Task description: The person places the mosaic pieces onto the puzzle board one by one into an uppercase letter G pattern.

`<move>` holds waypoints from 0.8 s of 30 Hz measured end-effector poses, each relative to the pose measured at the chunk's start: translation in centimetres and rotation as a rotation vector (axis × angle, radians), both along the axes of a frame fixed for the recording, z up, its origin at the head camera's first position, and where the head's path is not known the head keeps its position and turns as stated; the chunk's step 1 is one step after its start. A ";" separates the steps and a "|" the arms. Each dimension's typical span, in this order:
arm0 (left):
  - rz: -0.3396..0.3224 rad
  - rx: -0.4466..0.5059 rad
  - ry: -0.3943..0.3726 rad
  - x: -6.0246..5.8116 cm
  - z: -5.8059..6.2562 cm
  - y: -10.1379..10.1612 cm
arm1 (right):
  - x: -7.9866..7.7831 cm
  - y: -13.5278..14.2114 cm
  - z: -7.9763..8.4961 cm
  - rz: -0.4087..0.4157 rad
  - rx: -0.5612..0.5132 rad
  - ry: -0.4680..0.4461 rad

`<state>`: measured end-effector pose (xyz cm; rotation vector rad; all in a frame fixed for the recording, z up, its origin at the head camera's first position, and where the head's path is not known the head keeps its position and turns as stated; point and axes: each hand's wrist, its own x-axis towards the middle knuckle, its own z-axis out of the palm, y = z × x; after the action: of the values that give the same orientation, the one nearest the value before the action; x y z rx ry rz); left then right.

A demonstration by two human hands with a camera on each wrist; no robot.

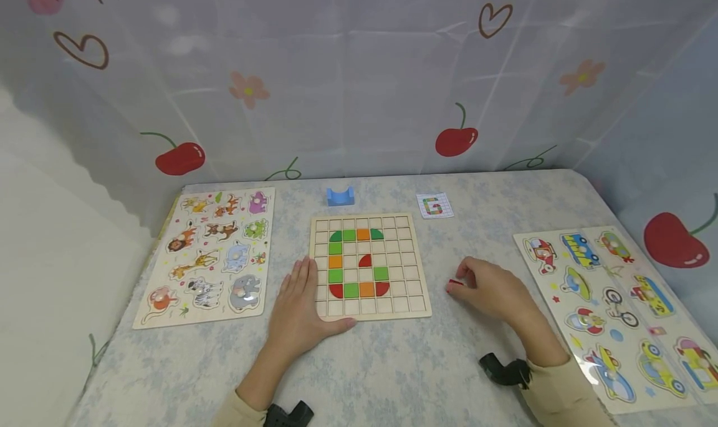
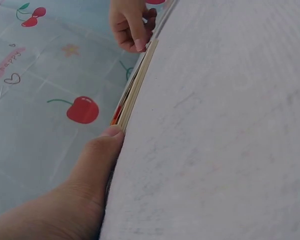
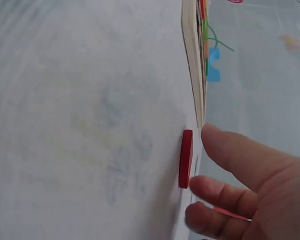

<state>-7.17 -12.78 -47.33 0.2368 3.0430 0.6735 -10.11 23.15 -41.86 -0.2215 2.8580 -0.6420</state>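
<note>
Two hands on pale floral tablecloth (image 1: 392,364), cherry-print curtain (image 1: 359,90) behind; left grip (image 1: 300,308) flat, right grip (image 1: 490,287) pinching red piece (image 1: 455,283).

The grid board (image 1: 370,266) at centre frame is pale wood, carrying green, orange and red tiles. Right of it lies a red piece (image 1: 455,283). A blue block (image 1: 340,196) sits above the board. The tablecloth (image 1: 392,364) is pale grey with faint blue flowers. The backdrop (image 1: 359,71) is white with red cherries, brown hearts and pink flowers.
</note>
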 end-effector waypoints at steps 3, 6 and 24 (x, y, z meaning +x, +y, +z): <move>0.000 -0.005 -0.001 0.0 0.0 0.0 | 0.1 -0.2 -0.2 -0.002 0.014 -0.025; -0.002 -0.008 -0.003 0.0 -0.1 0.0 | 0.0 -0.4 -0.2 0.014 0.006 -0.036; -0.003 -0.013 0.001 0.0 -0.2 -0.1 | -1.0 -0.5 -0.5 0.051 -0.108 -0.005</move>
<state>-7.22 -12.85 -47.56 0.2419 3.0463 0.6538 -11.10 22.68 -42.39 -0.3077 2.8059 -0.7868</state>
